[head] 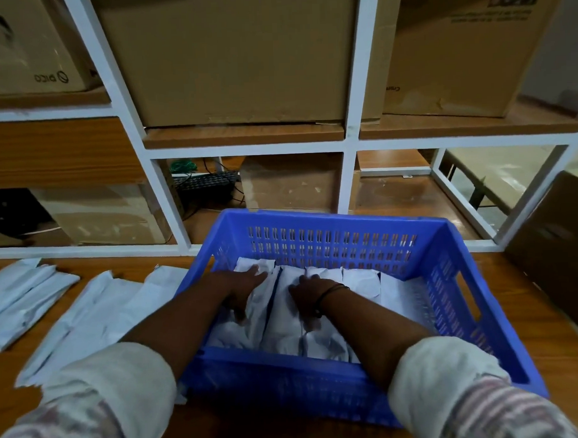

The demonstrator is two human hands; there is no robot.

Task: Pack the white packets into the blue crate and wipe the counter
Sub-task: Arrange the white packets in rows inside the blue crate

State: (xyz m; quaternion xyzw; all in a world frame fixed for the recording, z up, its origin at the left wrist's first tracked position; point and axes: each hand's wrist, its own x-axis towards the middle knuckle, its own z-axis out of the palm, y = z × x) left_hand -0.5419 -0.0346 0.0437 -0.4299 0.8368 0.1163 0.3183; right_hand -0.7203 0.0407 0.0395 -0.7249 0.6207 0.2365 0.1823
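Here, in the blue crate [330,218], left hand [247,285] presses flat on white packets [281,332], grip released; right hand [308,298]: cannot tell

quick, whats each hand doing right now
Left hand: on the packets in the crate, grip cannot be told.
Right hand: on the packets too, grip cannot be told.

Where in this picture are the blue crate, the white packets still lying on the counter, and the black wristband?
blue crate [331,247]: head view, slotted far wall.
white packets on the counter [97,310]: head view, middle of the pile left of the crate.
black wristband [331,291]: head view, band on the right wrist.
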